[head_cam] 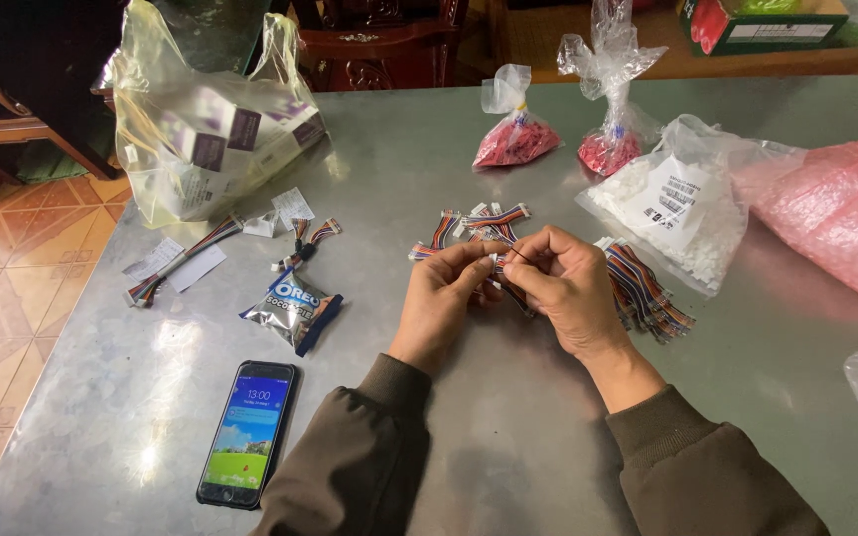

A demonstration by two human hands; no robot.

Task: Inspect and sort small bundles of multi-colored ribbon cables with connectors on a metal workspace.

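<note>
Grey sheet-metal tabletop (508, 427) seen from above, with carved dark wooden furniture and an orange tiled floor beyond its left edge. At centre, the left hand (441, 298) and the right hand (563, 288) meet over a short multicoloured ribbon-cable piece (500, 266), held just above the table surface. Both hands have their fingers drawn narrow, thumb and forefinger pinching the cable from opposite sides; the pinch keeps the thin wires steady where the fingertips meet, though the exact contact point is partly hidden by the knuckles.

Just behind the hands lies a loose cluster of similar cable pieces with white connectors (479, 223). Beside the right wrist rests a bundle of rainbow ribbon cables (647, 293), fanned out and close enough to be picked from without reaching. A clear bag of small white parts (682, 213), bearing a paper label, sits just beyond that bundle, and two knotted bags of red parts (513, 139) (608, 149) stand farther back. Pink bubble wrap (831, 223) fills the right edge.

To the left, well apart from the hands, lie a few stray cable pieces (186, 256) among paper slips, a blue snack packet (292, 308), and a smartphone (248, 434) with its screen lit, face up near the left sleeve. A large clear plastic bag of small boxes (215, 129) slumps at the far left corner.
</note>
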